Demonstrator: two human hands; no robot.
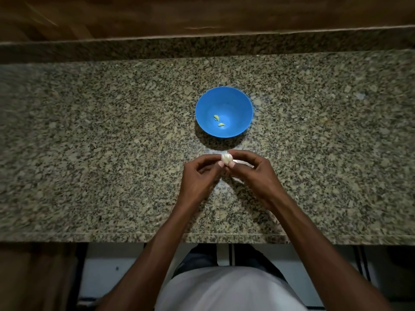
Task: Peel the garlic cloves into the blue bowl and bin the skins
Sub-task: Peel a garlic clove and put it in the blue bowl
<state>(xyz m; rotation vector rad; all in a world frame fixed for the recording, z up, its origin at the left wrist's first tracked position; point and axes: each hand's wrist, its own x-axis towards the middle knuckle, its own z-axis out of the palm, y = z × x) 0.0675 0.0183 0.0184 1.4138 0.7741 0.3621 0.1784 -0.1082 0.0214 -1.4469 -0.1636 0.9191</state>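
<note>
Both hands, the left hand (197, 173) and right hand (251, 173), pinch one garlic clove (226, 158) between fingertips just short of the blue bowl (243, 102), mid-worktop (89, 142), likely so it drops beside two peeled cloves (219, 121).

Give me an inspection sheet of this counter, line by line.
Surface: speckled granite counter, raised ledge behind.
Job's things: blue bowl upright, two peeled cloves inside; garlic held above the counter, near the bowl.
Clutter: nothing seen.
Grippers: left hand and right hand both pinch the garlic.
Cables: nothing seen.
Surroundings: wood panel behind the ledge; no bin in view.
</note>
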